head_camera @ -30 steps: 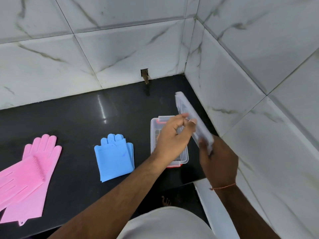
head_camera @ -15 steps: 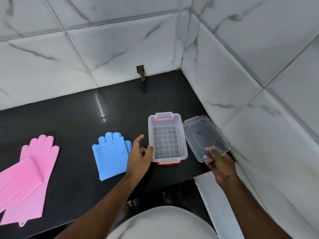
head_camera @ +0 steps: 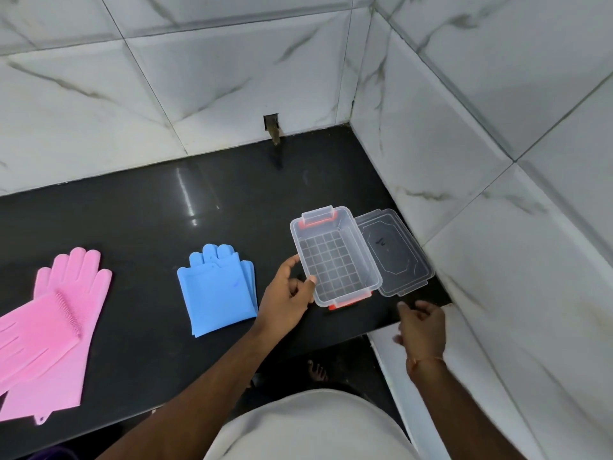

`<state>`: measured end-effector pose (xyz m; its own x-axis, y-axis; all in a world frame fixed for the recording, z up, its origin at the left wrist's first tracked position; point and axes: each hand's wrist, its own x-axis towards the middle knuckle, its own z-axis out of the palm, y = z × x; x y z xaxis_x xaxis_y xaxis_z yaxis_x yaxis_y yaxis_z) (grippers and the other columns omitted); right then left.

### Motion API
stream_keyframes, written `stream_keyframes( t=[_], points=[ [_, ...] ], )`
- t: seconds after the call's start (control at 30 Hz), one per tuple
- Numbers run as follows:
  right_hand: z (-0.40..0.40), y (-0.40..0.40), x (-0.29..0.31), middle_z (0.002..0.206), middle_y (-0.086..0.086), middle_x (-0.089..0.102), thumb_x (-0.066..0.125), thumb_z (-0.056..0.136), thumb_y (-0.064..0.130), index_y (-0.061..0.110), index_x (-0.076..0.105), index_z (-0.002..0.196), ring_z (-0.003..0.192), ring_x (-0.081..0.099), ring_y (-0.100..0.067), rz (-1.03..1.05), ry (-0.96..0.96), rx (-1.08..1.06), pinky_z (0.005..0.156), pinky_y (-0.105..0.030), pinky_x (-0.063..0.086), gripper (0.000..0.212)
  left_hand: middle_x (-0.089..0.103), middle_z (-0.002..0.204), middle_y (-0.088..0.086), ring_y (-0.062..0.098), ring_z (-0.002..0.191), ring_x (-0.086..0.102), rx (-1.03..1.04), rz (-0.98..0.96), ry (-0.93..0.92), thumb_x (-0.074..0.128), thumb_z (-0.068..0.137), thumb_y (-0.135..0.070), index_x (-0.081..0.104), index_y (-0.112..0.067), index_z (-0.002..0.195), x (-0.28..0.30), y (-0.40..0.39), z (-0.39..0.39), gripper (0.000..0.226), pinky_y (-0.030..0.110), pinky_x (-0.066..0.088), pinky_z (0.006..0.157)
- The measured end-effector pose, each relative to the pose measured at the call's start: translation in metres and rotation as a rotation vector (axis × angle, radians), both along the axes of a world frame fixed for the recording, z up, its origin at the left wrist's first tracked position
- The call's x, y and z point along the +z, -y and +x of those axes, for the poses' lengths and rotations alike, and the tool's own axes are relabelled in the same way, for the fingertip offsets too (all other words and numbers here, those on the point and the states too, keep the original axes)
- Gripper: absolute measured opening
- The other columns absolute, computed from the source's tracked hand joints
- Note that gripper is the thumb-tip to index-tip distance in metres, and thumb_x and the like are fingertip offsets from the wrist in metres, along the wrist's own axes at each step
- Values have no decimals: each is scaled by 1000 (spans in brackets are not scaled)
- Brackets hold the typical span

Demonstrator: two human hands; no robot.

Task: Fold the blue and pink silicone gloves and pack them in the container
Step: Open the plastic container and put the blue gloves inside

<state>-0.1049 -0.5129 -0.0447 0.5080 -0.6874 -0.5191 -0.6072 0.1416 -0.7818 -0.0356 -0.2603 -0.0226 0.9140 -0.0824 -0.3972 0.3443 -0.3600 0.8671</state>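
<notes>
The clear container (head_camera: 360, 257) with orange clasps stands open on the black counter (head_camera: 132, 227), nothing inside it. Its clear lid (head_camera: 396, 257) lies flat just to its right, against the side wall. My left hand (head_camera: 287, 295) touches the container's left wall with thumb and forefinger. My right hand (head_camera: 421, 330) hovers off the counter's front right corner, fingers loosely curled, holding nothing. The folded blue gloves (head_camera: 215, 293) lie left of my left hand. Further left lie the pink gloves (head_camera: 49, 327), one partly folded over on top of the other.
Marble-tiled walls close the counter at the back and right. A small pipe stub (head_camera: 272, 127) sticks out of the back wall. The counter's front edge runs just below my hands, and a bare foot (head_camera: 316, 370) shows on the floor beneath.
The lid went from being held upright in both hands to lying flat right of the container. My right hand let it go and drew back. My left hand moved to the container's left side.
</notes>
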Motion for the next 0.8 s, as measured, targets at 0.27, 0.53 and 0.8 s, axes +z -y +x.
stream_keyframes(
  t=[0.27,0.53,0.8],
  points=[
    [-33,-120,27,95,-8,79,71,101,22,10,72,111,68,73,-19,560,-169,499,61,-35,63,15,73,104,-14,9,103,70,25,198,353,75,103,-35,55,-28,154,6,-72,36,56,36,58,100],
    [-1,-228,34,138,-10,66,75,100,28,12,63,133,126,66,-30,902,-114,403,107,-50,57,39,32,176,8,40,163,27,-331,673,-13,88,77,-71,10,-33,176,16,-199,103,132,61,35,128],
    [19,-293,27,127,-6,73,79,95,21,17,68,130,116,68,-27,876,-69,185,99,-48,54,37,69,133,-1,25,125,67,-528,569,-63,100,68,-56,58,-19,142,0,-219,109,93,49,59,105]
  ],
)
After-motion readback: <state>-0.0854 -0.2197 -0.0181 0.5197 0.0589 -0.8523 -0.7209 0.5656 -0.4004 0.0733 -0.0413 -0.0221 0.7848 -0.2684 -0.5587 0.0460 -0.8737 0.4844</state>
